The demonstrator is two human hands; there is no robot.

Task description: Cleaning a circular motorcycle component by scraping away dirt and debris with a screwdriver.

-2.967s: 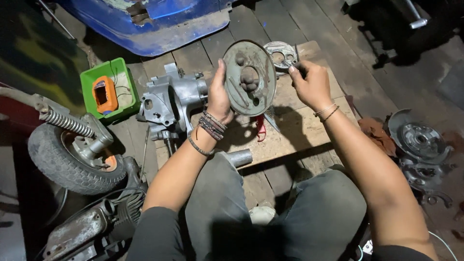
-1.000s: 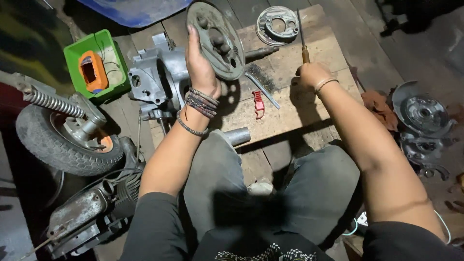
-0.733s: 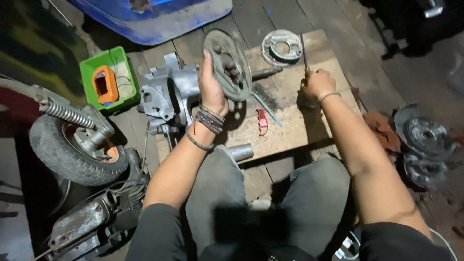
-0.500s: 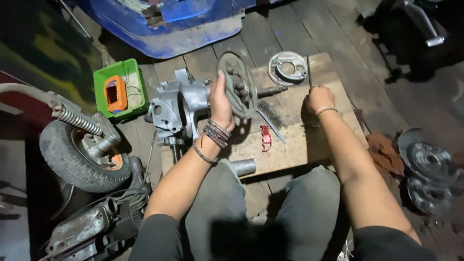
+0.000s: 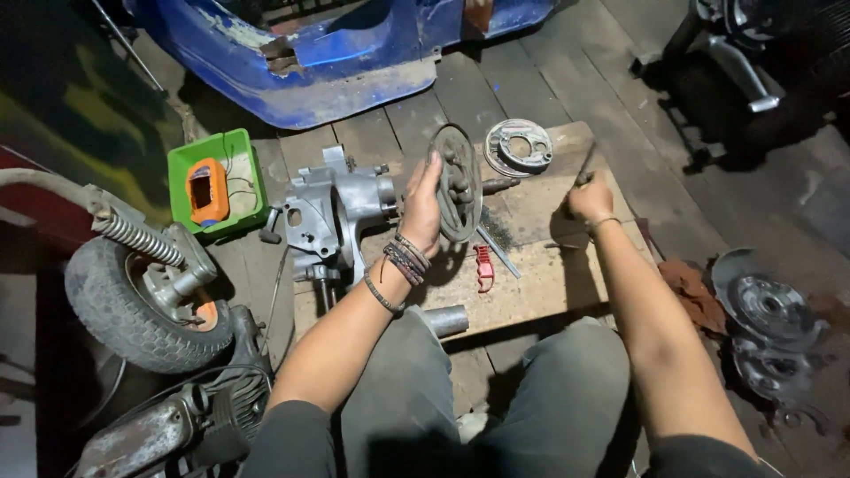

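Blue body panel (image 5: 354,53) fills the upper middle of the frame, out of your way. The wheel (image 5: 142,305) with its spring shock (image 5: 133,237) sits at left, and a motor unit (image 5: 177,425) is at lower left, both apart from your work.

Your board (image 5: 540,283) lies mid-frame on the plank floor and serves as the bench. The engine case (image 5: 332,217) stands at its left edge, shaft side facing right, so the disc can go on edgewise. Your left hand (image 5: 423,208) wraps the disc (image 5: 456,181) from its near rim, fingers pressed on it, holding it upright just beside the case with the shaft end (image 5: 500,186) poking out to its right. The disc is centre frame, just above your left wrist.

Your right hand (image 5: 589,199) rests on the board right of centre, closed around a thin tool (image 5: 584,164) whose tip points up-frame. What kind of tool it is, can't tell.

A round plate (image 5: 518,146) lies flat on the board's top edge, behind the disc. A green box (image 5: 212,181) with an orange meter (image 5: 206,188) sits left of the case. A stack of drum parts (image 5: 770,310) sits at right on the floor, with a rag (image 5: 695,288) beside it. A tube (image 5: 443,320) lies at the board's near edge. A flat blade (image 5: 498,250) and a red clip (image 5: 482,265) lie under the disc, close to your left wrist, so they could snag.
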